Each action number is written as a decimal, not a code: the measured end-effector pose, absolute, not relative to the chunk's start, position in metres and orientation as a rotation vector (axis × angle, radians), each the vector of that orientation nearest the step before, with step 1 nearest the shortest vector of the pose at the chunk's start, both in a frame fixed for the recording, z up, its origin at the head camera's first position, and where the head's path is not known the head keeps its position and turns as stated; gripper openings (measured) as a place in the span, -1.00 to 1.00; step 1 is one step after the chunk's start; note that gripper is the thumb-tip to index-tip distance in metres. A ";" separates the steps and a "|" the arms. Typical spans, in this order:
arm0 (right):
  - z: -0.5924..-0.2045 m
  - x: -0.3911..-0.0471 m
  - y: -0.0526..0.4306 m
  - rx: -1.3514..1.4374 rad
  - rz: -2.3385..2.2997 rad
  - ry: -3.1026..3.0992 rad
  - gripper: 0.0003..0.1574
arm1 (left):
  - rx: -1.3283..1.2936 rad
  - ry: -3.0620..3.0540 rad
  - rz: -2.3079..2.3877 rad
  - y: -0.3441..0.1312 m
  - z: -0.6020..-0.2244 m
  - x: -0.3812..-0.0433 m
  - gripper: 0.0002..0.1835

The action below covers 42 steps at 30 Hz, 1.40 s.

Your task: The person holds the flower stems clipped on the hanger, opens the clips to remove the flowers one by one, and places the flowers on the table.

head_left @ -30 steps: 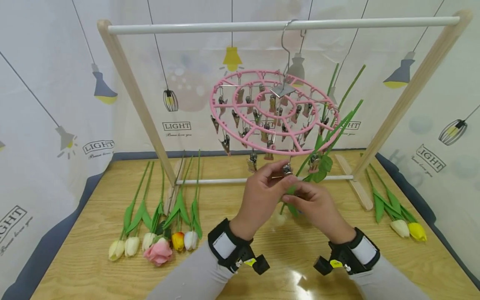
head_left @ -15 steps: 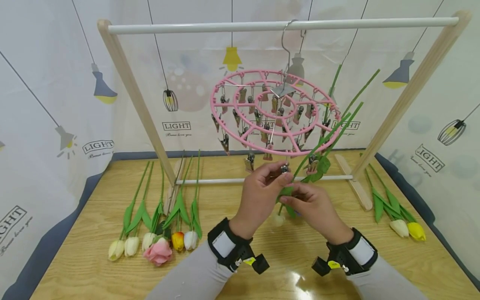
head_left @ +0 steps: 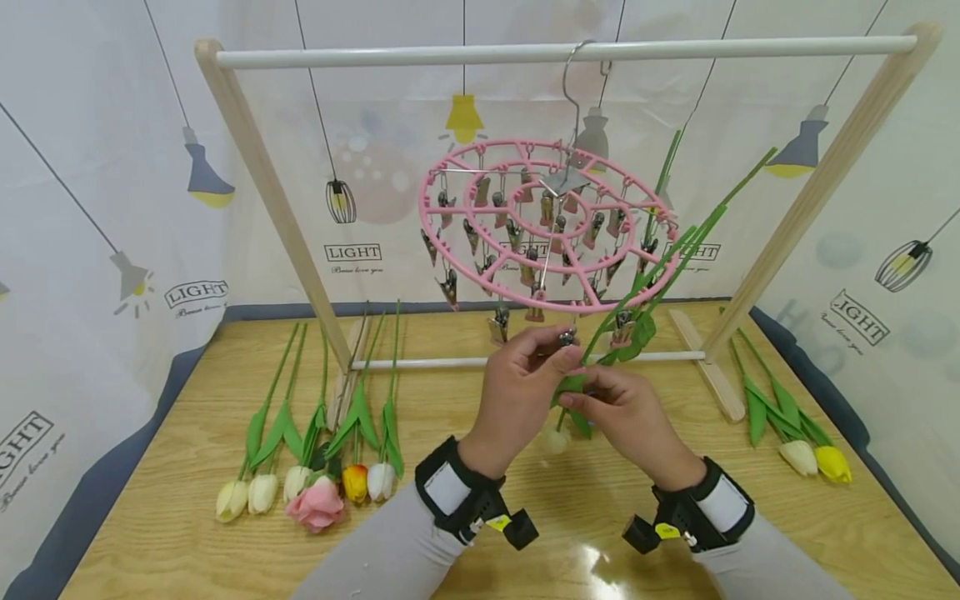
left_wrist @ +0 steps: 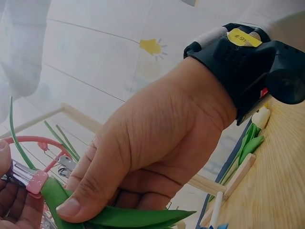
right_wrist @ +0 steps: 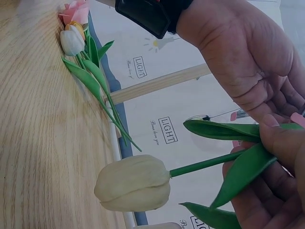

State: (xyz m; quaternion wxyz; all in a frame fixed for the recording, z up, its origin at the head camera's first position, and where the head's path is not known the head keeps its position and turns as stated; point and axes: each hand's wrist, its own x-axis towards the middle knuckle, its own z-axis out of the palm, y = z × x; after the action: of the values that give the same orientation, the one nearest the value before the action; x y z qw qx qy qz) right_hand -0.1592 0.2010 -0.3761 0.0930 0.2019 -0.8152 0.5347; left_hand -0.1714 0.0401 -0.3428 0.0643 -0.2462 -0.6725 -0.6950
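A round pink clip hanger point(head_left: 422, 204) hangs by its metal hook in the head view. At its near edge my left hand point(head_left: 521, 387) holds a metal clip point(left_wrist: 24, 174) with pink tips, against the green stem and leaves. My right hand point(head_left: 636, 417) pinches a white tulip point(right_wrist: 133, 183) by its stem and leaf base, thumb on top. The bloom points down and the stem slants up to the right past the hanger. Whether the clip's tips grip the stem is hard to tell. More green stems and a leaf point(head_left: 637, 337) show behind, at the hanger's right.
A wooden rack with a white rail point(head_left: 405, 57) stands on the table point(head_left: 480, 533). Several tulips and a pink rose point(head_left: 317, 503) lie at left. A white tulip point(head_left: 798, 457) and a yellow tulip point(head_left: 834, 463) lie at right. Other clips dangle from the hanger.
Both hands have shifted slightly left with the clip and tulip. The tulip's stem end has swung right and a little down. The bit of blue under the right hand has gone from the head view.
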 end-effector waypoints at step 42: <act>-0.411 -0.172 0.220 0.633 1.634 -2.443 -0.93 | -0.786 -1.918 -2.133 0.042 -0.365 -0.187 -0.69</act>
State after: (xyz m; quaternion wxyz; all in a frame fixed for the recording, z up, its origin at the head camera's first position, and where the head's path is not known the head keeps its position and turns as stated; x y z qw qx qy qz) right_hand -0.1718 0.2196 -0.4113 0.0674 0.2101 -0.8107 0.5423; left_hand -0.1870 0.0422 -0.3649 0.0833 -0.2634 -0.6426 -0.7147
